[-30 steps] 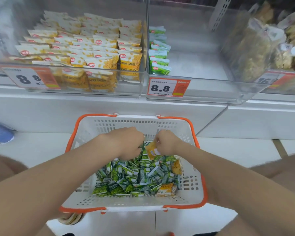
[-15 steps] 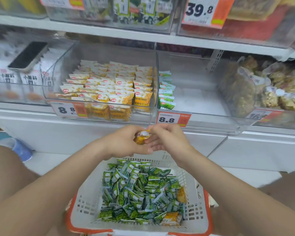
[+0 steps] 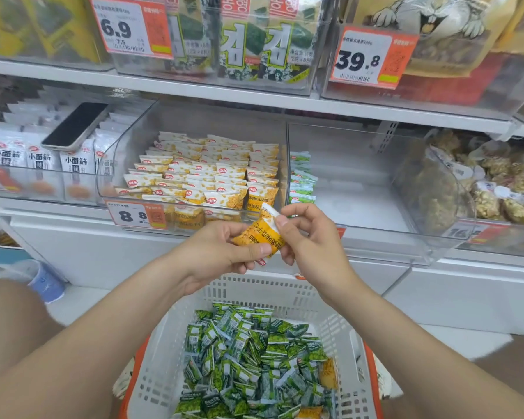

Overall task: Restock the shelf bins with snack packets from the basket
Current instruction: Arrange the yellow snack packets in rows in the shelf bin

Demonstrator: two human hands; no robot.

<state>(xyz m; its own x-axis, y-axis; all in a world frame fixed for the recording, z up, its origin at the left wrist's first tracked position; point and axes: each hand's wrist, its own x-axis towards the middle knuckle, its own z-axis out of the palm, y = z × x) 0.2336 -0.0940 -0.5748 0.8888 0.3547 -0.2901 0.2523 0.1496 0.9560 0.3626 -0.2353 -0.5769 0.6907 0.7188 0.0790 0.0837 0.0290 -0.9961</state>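
The clear plastic shelf bin (image 3: 115, 176), packed with yellow-and-white packets, is the marker here. Below it stands the white slotted basket with the orange rim (image 3: 170, 343), holding a heap of small green packets (image 3: 248, 352) and a few yellow strays. The left hand (image 3: 215, 252) and right hand (image 3: 309, 237), down in that basket a second ago, are now just in front of the bin's lower edge. Both pinch one small yellow foil packet (image 3: 259, 234), fingertips and thumbs closed on opposite ends. It looks bound for this matching bin.

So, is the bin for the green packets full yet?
No, nearly empty: the clear bin holds one row of green packets against its left wall; the rest of its floor shows bare.
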